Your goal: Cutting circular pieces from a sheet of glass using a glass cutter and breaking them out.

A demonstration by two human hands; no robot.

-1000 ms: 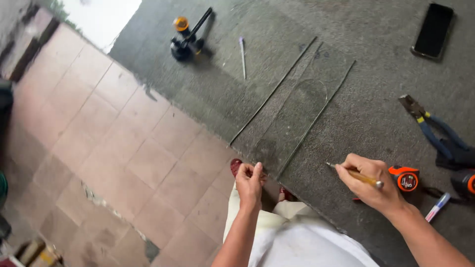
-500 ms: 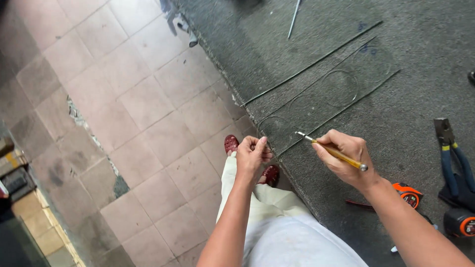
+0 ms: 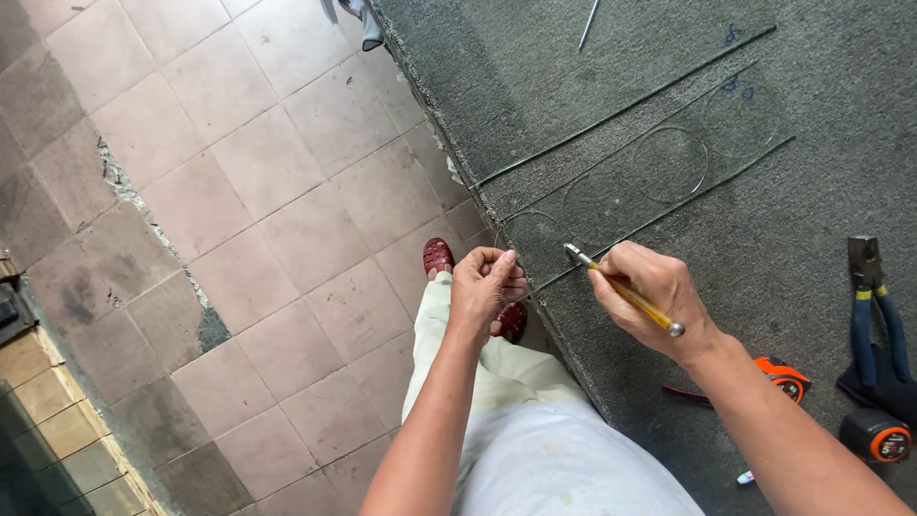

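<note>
Narrow clear glass strip (image 3: 611, 186) with scored circles flat on grey carpeted bench (image 3: 783, 258), near end overhanging edge; left hand (image 3: 485, 285) curled shut pinching that end to steady it, right hand (image 3: 651, 287) closed pencil-style around yellow-handled metal-tipped glass cutter (image 3: 623, 290), tip near strip edge.

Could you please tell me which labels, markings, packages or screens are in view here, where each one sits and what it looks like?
No packages, signs or screens show.
Tape measure: right edge of the grey mat, round, black and orange, with a small round label on its face.
Second tape measure: just beyond the right forearm, orange and black, partly hidden.
Blue pen marks: top of the glass strip, small scribbles; a second pair lies just below.
</note>
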